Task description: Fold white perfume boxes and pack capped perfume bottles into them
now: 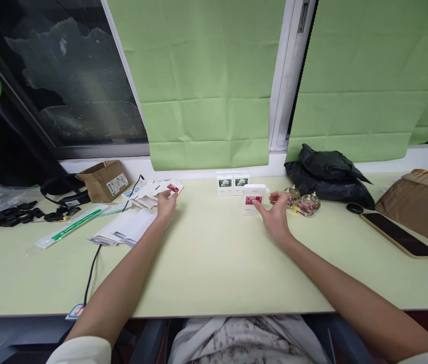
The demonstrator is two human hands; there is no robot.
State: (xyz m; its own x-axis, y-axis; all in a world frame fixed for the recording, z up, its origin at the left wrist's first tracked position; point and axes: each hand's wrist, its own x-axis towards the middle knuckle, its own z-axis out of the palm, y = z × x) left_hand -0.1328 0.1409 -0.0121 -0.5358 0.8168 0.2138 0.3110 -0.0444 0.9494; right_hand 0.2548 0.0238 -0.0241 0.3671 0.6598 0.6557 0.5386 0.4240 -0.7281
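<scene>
A small white box [254,206] with a pink flower picture stands upright near the middle of the table. My right hand [277,218] is just right of it, the thumb at its front and the other fingers spread apart from it. At the left, my left hand [166,206] has its fingers closed at the edge of a flat white carton [174,186] with a pink picture. That carton lies on a loose pile of flat cartons [147,194]. Behind the upright box stand small white boxes [232,183] with white flower pictures.
White sheets [126,226] and a green-striped plastic sleeve [73,226] lie left, near a black cable [91,270] and an open brown box [103,181]. Ornament-like clear packages [307,204], black bags [326,174], a phone [398,233] and a cardboard parcel [421,205] are on the right.
</scene>
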